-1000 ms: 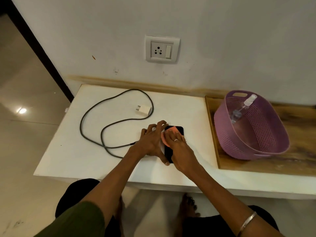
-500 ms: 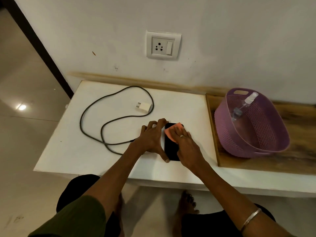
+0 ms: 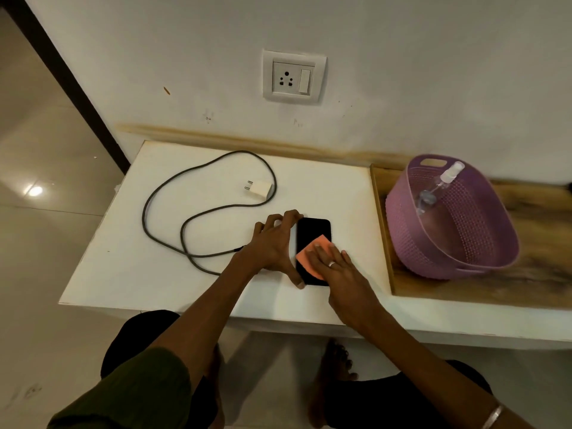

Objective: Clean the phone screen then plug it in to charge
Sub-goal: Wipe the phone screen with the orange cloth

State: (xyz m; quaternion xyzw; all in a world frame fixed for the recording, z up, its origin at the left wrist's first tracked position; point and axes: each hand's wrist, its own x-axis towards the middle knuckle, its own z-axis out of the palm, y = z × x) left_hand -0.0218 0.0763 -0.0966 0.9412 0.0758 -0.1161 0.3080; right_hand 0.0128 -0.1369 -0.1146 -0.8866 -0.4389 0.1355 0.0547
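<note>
glossy black phone (image 3: 313,233), matt orange cloth (image 3: 311,258), woven-look plastic basket (image 3: 470,239), grained wood tray (image 3: 526,283).

A home is suggested, most likely a plain living room or bedroom corner. A low white worktop (image 3: 130,267) is set against a painted wall (image 3: 433,72) marked with scuffs, and a domestic socket with its switch (image 3: 294,77) is mounted above the worktop's back edge. Glossy floor tiles (image 3: 40,243) are seen past the left edge, and bare feet (image 3: 334,366) are planted beneath the front edge. At the right end, a purple plastic basket (image 3: 483,261) is kept on a wooden tray (image 3: 526,286).
</note>
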